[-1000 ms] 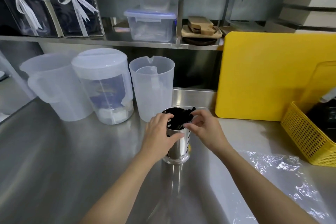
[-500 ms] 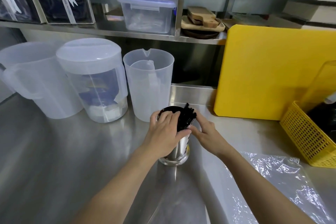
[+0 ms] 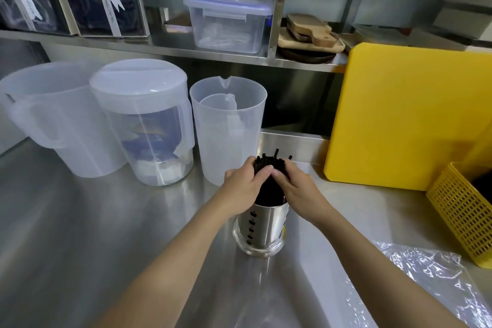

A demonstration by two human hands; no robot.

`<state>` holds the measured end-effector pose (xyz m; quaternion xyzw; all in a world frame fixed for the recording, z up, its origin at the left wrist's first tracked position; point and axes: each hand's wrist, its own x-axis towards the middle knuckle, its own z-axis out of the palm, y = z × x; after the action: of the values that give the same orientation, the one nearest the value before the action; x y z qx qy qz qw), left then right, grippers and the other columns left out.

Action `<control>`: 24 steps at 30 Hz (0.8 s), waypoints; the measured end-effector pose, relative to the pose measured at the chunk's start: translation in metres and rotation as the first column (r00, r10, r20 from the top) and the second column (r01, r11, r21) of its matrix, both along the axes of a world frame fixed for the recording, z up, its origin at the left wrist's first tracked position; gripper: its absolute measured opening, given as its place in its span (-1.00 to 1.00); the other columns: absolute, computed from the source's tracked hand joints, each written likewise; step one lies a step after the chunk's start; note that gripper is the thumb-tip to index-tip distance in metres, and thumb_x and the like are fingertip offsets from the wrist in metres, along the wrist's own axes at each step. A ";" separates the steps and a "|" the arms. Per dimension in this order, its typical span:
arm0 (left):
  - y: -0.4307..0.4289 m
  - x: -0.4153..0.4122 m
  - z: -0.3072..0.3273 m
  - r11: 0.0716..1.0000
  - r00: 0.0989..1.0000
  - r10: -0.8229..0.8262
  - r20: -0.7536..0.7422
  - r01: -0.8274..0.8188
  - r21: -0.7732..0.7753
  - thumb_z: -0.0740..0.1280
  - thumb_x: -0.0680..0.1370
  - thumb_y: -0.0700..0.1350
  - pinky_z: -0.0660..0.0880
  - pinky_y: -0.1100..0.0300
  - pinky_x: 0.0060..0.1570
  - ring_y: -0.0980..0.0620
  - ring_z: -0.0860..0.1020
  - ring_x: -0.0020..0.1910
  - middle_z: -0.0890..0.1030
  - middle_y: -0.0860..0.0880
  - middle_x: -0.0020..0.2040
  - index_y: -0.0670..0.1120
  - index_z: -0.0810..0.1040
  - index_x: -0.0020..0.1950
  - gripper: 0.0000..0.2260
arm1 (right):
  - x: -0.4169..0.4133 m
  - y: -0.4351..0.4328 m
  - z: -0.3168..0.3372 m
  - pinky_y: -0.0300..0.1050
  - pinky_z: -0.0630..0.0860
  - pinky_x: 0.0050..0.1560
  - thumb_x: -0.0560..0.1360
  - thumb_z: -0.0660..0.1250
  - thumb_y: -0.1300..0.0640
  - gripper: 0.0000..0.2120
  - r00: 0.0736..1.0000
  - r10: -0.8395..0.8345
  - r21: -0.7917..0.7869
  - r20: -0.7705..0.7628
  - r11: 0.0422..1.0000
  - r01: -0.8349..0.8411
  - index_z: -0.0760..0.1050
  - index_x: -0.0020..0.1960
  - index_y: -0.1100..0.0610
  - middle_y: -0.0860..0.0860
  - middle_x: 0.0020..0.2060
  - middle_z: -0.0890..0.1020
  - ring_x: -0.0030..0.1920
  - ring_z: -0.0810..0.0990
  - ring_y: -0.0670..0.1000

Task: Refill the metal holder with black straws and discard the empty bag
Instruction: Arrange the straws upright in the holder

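Observation:
A shiny perforated metal holder (image 3: 259, 229) stands upright on the steel counter in the middle of the view. A bundle of black straws (image 3: 270, 184) sticks up out of it, raised well above the rim. My left hand (image 3: 243, 189) and my right hand (image 3: 295, 190) wrap the bundle from either side, fingertips meeting in front. The empty clear plastic bag (image 3: 431, 277) lies flat and crinkled on the counter at the lower right, apart from both hands.
Three translucent plastic pitchers (image 3: 227, 128) stand behind and left of the holder. A yellow cutting board (image 3: 410, 117) leans at the right, with a yellow mesh basket (image 3: 463, 213) in front of it. A shelf above carries lidded containers (image 3: 229, 21) and gift boxes.
The hands went from touching the straws at the holder's rim to clasping the bundle together, and the straws now stand higher out of the holder. The camera moved closer.

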<state>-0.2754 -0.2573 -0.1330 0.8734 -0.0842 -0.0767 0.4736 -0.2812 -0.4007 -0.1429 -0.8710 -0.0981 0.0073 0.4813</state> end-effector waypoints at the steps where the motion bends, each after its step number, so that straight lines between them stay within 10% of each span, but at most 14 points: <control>1: 0.002 0.004 -0.002 1.000 1.000 0.012 0.000 -0.012 -0.019 0.13 0.55 0.15 0.40 0.10 0.02 -0.08 0.41 0.18 0.55 -0.08 0.01 -0.01 0.39 0.02 -0.75 | 0.004 0.001 0.001 0.26 0.32 0.30 0.52 0.07 -0.17 -0.85 1.000 -0.005 0.011 -0.015 1.000 0.005 0.40 -0.06 -0.21 -0.13 -0.11 0.61 0.08 0.54 0.06; 6: 0.003 0.006 -0.006 0.978 0.988 0.126 0.088 -0.108 -0.179 0.33 0.48 0.01 0.46 0.19 0.03 0.05 0.53 0.03 0.56 0.05 -0.02 0.02 0.43 0.07 -0.79 | 0.011 0.003 0.001 0.10 0.50 0.19 0.52 0.26 0.06 -0.85 0.999 -0.038 0.104 -0.016 0.994 0.040 0.46 0.08 0.01 -0.07 -0.07 0.62 0.07 0.57 0.00; 11: 0.003 0.005 -0.010 0.956 0.974 0.184 0.134 -0.146 -0.255 0.39 0.45 -0.11 0.42 0.25 0.13 0.11 0.51 0.09 0.56 0.08 0.08 0.01 0.43 0.21 -0.65 | 0.006 0.002 -0.001 -0.54 0.37 -0.04 0.44 0.37 0.23 -0.64 0.982 -0.145 0.124 0.119 0.984 0.130 0.45 0.22 0.09 -0.24 -0.07 0.53 -0.01 0.48 -0.30; 18: -0.005 0.002 -0.012 0.928 0.917 0.321 0.237 -0.255 -0.271 0.38 0.46 -0.19 0.34 0.60 -0.08 0.18 0.46 0.05 0.49 0.15 0.04 -0.02 0.44 0.22 -0.66 | 0.010 -0.009 -0.005 -0.18 0.47 -0.03 0.43 0.40 0.20 -0.77 0.938 -0.318 0.198 0.140 0.937 0.288 0.51 0.07 0.08 0.02 0.00 0.57 -0.02 0.51 0.01; 24: -0.012 -0.004 -0.012 0.929 0.798 0.369 0.476 -0.315 -0.192 0.34 0.47 -0.17 0.38 0.21 0.15 0.05 0.48 0.10 0.56 -0.04 0.14 -0.13 0.46 0.20 -0.69 | 0.014 -0.011 -0.003 -0.23 0.45 -0.15 0.41 0.42 0.14 -0.83 0.935 -0.325 0.201 0.143 0.934 0.294 0.54 -0.02 0.11 0.10 -0.11 0.58 -0.18 0.47 -0.07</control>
<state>-0.2794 -0.2692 -0.1451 0.8376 -0.0497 0.2454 0.4855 -0.2673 -0.4114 -0.1464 -0.8269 -0.0010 -0.1536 0.5410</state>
